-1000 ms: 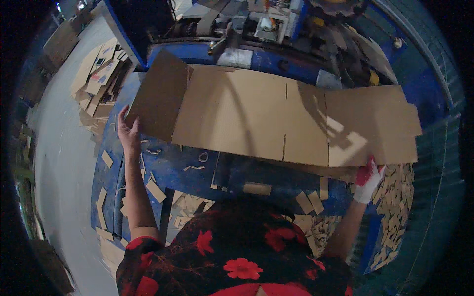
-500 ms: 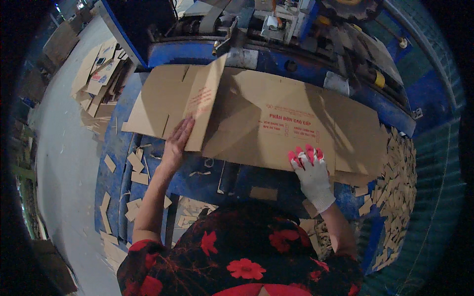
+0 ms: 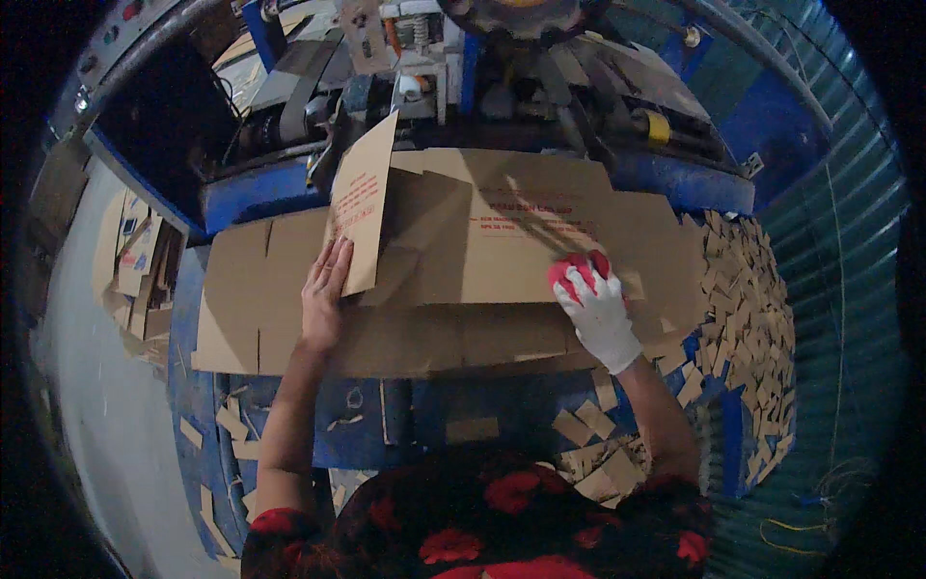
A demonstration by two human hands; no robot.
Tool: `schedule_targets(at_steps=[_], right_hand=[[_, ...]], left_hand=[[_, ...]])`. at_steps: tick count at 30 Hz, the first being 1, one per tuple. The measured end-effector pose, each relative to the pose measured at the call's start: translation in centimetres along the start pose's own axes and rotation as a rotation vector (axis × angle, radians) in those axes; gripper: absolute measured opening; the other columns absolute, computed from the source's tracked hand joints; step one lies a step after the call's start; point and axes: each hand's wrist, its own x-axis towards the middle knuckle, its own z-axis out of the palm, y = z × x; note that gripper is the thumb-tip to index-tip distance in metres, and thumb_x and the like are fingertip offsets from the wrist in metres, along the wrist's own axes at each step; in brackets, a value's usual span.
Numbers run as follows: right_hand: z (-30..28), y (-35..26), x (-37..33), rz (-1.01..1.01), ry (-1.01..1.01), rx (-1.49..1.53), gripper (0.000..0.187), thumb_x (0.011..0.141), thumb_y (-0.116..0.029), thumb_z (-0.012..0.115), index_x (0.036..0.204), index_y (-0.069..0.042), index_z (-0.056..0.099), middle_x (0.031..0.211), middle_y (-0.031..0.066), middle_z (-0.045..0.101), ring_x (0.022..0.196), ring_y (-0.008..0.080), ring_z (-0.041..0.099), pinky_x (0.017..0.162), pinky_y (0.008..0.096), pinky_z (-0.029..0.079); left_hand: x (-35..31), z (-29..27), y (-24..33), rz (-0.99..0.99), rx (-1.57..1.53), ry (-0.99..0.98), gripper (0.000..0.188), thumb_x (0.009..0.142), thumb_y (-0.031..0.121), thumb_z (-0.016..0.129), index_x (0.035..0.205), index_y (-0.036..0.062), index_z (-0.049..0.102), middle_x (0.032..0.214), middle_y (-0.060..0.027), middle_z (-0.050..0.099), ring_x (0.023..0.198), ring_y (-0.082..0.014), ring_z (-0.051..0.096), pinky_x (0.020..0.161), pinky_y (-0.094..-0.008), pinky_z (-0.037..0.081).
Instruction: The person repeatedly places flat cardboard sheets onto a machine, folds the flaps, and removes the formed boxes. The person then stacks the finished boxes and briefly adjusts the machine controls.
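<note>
A brown printed cardboard sheet [image 3: 453,251], creased into panels, lies before the machine. Its left flap [image 3: 362,212] stands up steeply. My bare left hand [image 3: 326,289] holds this flap near its lower edge, fingers straight along the printed face; the thumb is hidden. My right hand [image 3: 595,307], in a white glove with red fingertips, has its fingers bent over the sheet's near edge at the right. Underneath lies another flat cardboard sheet [image 3: 289,338] with slots cut in it, its near strip and left end showing.
A blue machine [image 3: 289,183] with rollers and belts stands beyond the sheets. Small cardboard offcuts [image 3: 743,318] are heaped at the right, with more scattered on the blue table [image 3: 357,405]. Cardboard waste [image 3: 140,265] lies piled on the left floor.
The printed sheet has slid away from me toward the machine, both hands moving with it. More of the sheet underneath now shows on the near side. The view has shifted too.
</note>
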Motion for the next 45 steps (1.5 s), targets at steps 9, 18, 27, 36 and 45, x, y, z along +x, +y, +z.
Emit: schedule_targets(at_steps=[9, 18, 27, 36, 45], right_hand=[[4.8, 3.4, 4.6, -0.002, -0.108, 0.073, 0.042, 0.081, -0.014, 0.050, 0.123, -0.015, 0.056, 0.128, 0.0117, 0.049, 0.117, 0.0383, 0.047, 0.099, 0.0534, 0.036], [10.7, 9.5, 10.9, 0.022, -0.202, -0.041, 0.054, 0.076, -0.003, 0.054, 0.128, -0.018, 0.053, 0.130, 0.0116, 0.050, 0.119, 0.0363, 0.047, 0.100, 0.0468, 0.040], [14.4, 14.8, 22.1, 0.381, -0.321, -0.064, 0.051, 0.083, -0.005, 0.050, 0.133, -0.016, 0.048, 0.128, 0.0132, 0.053, 0.115, 0.0301, 0.053, 0.098, 0.0417, 0.041], [1.1, 12.5, -5.7, 1.104, -0.172, 0.006, 0.077, 0.081, -0.025, 0.070, 0.143, -0.005, 0.030, 0.149, 0.0135, 0.029, 0.135, 0.0306, 0.029, 0.111, 0.0412, 0.025], [-0.9, 14.0, -23.5, 1.380, -0.119, 0.708, 0.070, 0.083, -0.032, 0.066, 0.137, 0.002, 0.037, 0.138, 0.0204, 0.043, 0.122, 0.0322, 0.045, 0.098, 0.0396, 0.039]], left_hand=[[5.5, 3.5, -4.8, 0.103, 0.094, 0.130, 0.078, 0.059, 0.000, 0.076, 0.131, 0.0054, 0.047, 0.129, -0.0142, 0.054, 0.116, -0.0384, 0.051, 0.098, -0.0449, 0.043], [11.4, 7.3, -6.9, 0.020, 0.619, 0.095, 0.053, 0.081, 0.012, 0.051, 0.133, 0.0233, 0.046, 0.100, -0.0050, 0.050, 0.094, -0.0239, 0.049, 0.076, -0.0389, 0.038], [20.9, 9.7, -8.4, -0.192, 0.125, -0.170, 0.050, 0.086, 0.011, 0.054, 0.133, 0.0090, 0.039, 0.134, -0.0173, 0.045, 0.103, -0.0397, 0.056, 0.084, -0.0452, 0.049], [-9.7, -10.1, -11.0, -0.782, 0.849, 0.010, 0.042, 0.089, 0.036, 0.055, 0.117, 0.0053, 0.058, 0.124, -0.0155, 0.055, 0.115, -0.0357, 0.049, 0.093, -0.0450, 0.041], [-17.6, -12.0, -15.7, -0.935, 0.751, 0.045, 0.078, 0.072, 0.066, 0.060, 0.111, -0.0019, 0.058, 0.115, -0.0238, 0.056, 0.109, -0.0402, 0.050, 0.091, -0.0467, 0.040]])
